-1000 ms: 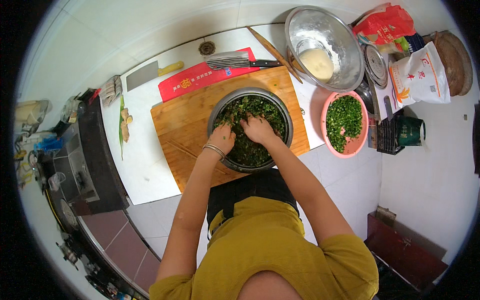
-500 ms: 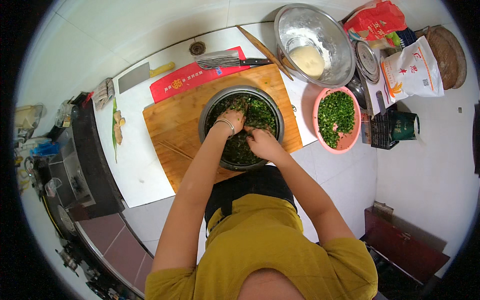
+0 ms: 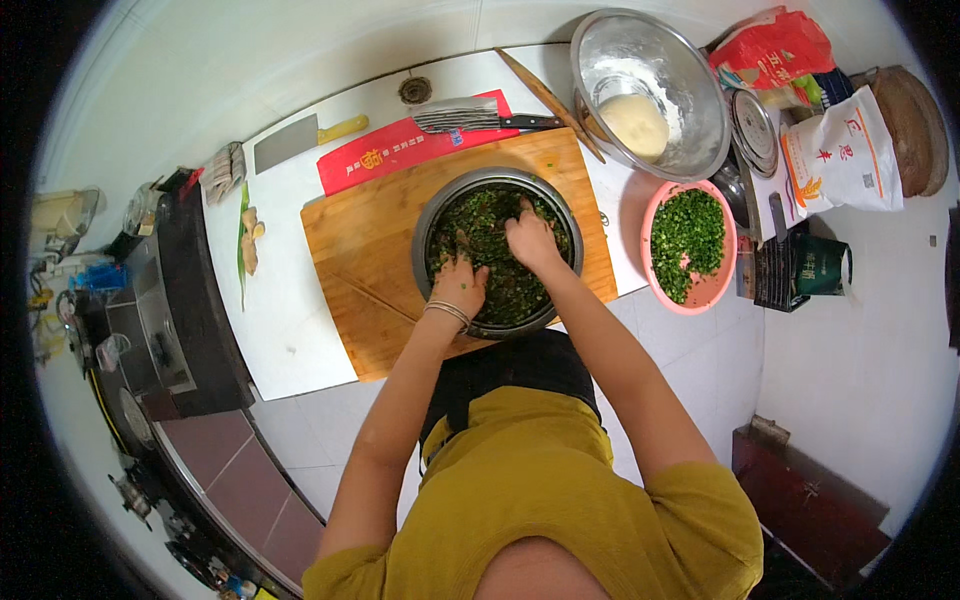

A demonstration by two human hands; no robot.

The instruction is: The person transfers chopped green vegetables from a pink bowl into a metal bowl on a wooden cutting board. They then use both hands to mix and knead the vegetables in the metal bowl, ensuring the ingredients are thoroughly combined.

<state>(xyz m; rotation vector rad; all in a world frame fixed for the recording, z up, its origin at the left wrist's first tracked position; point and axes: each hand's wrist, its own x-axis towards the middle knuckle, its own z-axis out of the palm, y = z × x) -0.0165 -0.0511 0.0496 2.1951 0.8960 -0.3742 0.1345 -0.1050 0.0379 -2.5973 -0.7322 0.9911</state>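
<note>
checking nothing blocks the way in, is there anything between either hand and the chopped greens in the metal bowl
Nothing visible does. The left hand and right hand both reach in over the near side of the bowl and touch the greens; no lid covers them.

A kitchen is shown by a white table on which a wooden cutting board, a yellow-handled cleaver and ginger are laid. Chopped greens are held in a metal pot and a pink basin, pale dough in a wide steel bowl.
</note>
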